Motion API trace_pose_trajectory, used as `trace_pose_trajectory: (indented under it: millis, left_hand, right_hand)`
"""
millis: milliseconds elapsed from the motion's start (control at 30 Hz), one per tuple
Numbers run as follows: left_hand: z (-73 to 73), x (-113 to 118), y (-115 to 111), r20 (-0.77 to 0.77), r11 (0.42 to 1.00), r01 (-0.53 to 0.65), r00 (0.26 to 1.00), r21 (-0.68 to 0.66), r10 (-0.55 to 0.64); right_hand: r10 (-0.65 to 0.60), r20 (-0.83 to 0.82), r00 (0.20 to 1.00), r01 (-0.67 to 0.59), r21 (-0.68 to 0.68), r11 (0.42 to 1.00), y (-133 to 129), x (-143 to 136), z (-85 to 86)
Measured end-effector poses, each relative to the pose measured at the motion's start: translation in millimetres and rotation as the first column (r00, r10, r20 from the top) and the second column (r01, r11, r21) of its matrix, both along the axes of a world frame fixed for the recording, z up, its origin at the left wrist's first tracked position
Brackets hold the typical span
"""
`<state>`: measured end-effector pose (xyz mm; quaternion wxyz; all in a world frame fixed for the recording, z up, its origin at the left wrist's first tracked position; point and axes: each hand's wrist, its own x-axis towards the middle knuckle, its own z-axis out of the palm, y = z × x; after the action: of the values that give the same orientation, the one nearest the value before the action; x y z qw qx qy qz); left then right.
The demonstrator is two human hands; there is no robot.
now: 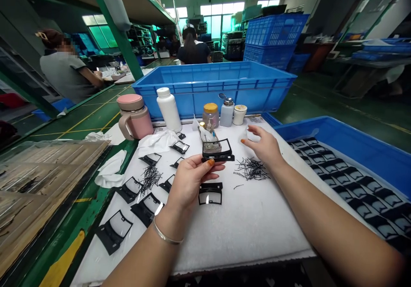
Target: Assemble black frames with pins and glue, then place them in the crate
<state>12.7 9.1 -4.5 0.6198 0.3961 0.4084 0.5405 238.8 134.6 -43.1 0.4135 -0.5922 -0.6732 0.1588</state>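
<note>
The left hand grips a black frame with a clear window, thumb on the near edge, and holds it a little above the white pad that covers the bench, close to the middle of the view. The right hand is at about 2 o'clock from the frame; its fingers are loosely spread and grasp nothing I can see, and it hovers just behind a pile of thin black pins.

A second frame lies flat on the pad just below the left hand, at 6 o'clock. More frames of this kind lie at 8 o'clock, with another pile of pins among them and some white cloths beside.

At 12 o'clock, along the far edge of the pad, stand a pink mug, a white bottle, a jar with yellow lid, a small dispenser bottle and a little white pot. Behind them is a big blue crate. At 3 o'clock a blue tray holds rows of black frames. A person sits at 10 o'clock, far away.
</note>
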Motion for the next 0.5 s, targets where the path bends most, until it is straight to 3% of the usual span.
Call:
trace_pose_trajectory:
  millis: [233, 400, 500]
  left_hand:
    - [0.8, 2, -4, -0.033, 0.998, 0.04, 0.999, 0.039, -0.038]
    - [-1.0, 2, -3, -0.038, 0.998, 0.037, 0.999, 0.04, -0.036]
    - [-1.4, 1, -1, -0.043, 0.998, 0.031, 0.999, 0.052, -0.029]
  right_hand:
    - [-0.022, 0.082, 0.996, 0.028, -0.077, 0.997, -5, -12, -6.9]
    - [-0.005, -0.102, 0.995, 0.001, -0.037, 0.999, -3, -14, -5.8]
    - [0.014, -0.271, 0.962, -0.015, -0.002, 1.0, -8, -14, 4.0]
